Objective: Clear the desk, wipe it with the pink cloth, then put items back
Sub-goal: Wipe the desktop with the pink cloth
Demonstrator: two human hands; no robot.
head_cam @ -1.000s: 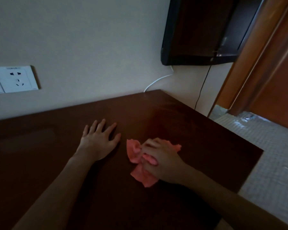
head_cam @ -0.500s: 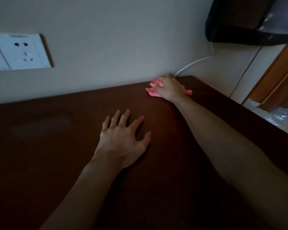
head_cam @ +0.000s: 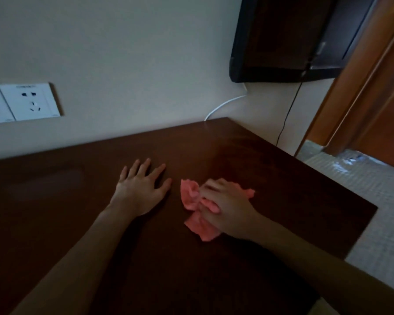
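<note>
Here right hand (head_cam: 228,212) fingers (head_cam: 210,204) grip pink cloth (head_cam: 191,196).

The room is dim and the colours muted. The brightest area lies beyond the desk (head_cam: 282,169), to its right, where the pale floor (head_cam: 378,201) catches light by the doorway. A faint sheen crosses the desk's far right corner; its near left part sinks into near-black. The right hand (head_cam: 225,205) is smeared by motion blur. Straight lines bow toward the frame edges from the wide lens.
</note>
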